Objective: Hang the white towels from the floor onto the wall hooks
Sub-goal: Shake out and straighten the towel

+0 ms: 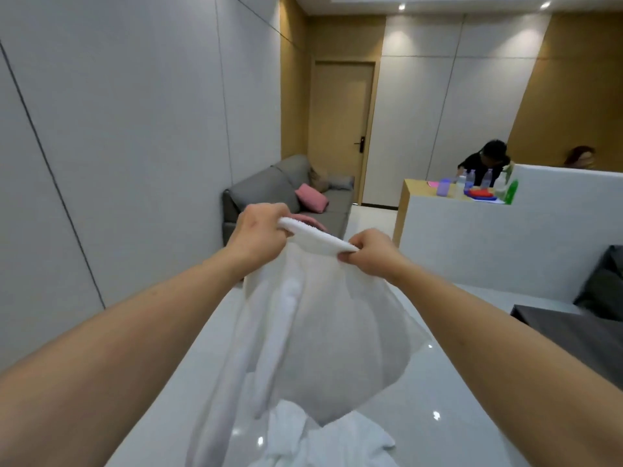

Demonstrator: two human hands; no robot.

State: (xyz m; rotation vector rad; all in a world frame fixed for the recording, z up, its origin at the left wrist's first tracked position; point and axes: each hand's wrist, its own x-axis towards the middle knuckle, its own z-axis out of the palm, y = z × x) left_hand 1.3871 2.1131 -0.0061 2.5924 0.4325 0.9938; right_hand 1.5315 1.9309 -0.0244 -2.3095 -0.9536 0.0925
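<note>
A white towel (320, 332) hangs in front of me, stretched by its top edge between both hands. My left hand (259, 235) grips the left end of that edge, fingers curled round the bunched fabric. My right hand (369, 252) pinches the right end. The towel's body drapes down toward the glossy floor. More white towel fabric (323, 439) lies crumpled on the floor below it. No wall hooks show in this view.
A grey panelled wall (118, 146) runs along the left. A grey sofa (286, 193) with a pink cushion (312, 197) stands ahead by a wooden door (340, 129). On the right are a white partition (505, 237) and a counter with bottles, where a person (485, 160) sits.
</note>
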